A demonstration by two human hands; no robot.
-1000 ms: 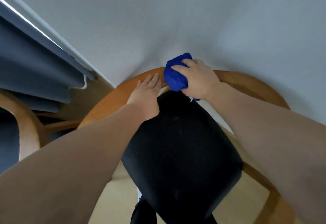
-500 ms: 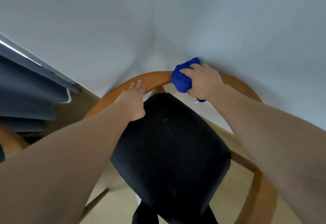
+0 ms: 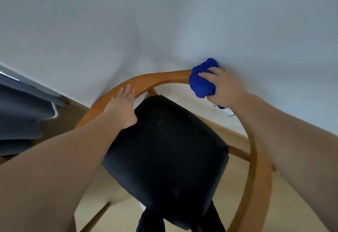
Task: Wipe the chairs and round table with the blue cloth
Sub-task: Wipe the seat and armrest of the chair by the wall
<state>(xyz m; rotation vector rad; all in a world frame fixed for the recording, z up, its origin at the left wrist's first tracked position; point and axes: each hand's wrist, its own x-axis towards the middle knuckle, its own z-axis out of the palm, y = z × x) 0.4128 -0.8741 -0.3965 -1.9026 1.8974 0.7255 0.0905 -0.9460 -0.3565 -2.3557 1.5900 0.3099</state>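
Blue cloth (image 3: 201, 82): bunched on the curved backrest (image 3: 161, 79) of the chair, hard by the white wall (image 3: 164, 21).
Right hand (image 3: 225, 88): fingers curled tight round the cloth.
Left hand (image 3: 123, 106): fingers straight, flat on the backrest, holding nothing.
Risk, wall: knuckles or cloth may scrape or smear it, since the rail stands so near.
Risk, coverage: a wadded cloth may miss the rail's underside.
Risk, chair: may slide if the steadying hand lifts.
Writing: none legible; possibly a tag under the cloth, too blurred to read.
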